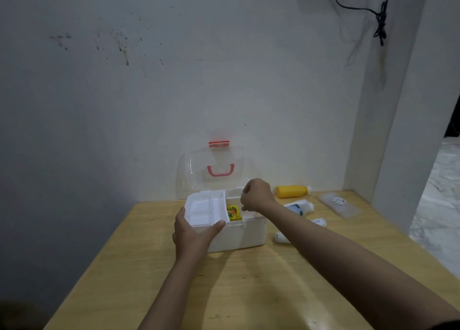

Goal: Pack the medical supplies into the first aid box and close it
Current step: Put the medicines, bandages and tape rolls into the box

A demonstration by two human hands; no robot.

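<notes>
The first aid box [234, 232] sits open under my hands, lid [219, 170] leaning back toward the wall [174, 80]. My left hand [193, 232] clamps the inner tray's [206, 210] near edge, probably to keep it aside. A yellow packet [234, 212] lies below my curled right hand [256, 195]; whether that hand holds anything, I cannot tell. Beyond it, on the wooden table [224, 292], wait a yellow bottle [292, 191], tubes [300, 207] and a flat pack [339, 204].

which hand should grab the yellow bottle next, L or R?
Right, probably. The right hand hovers over the open first aid box, on the same side as the yellow bottle lying by the wall. The left hand grips the inner tray at the box's far side.
</notes>
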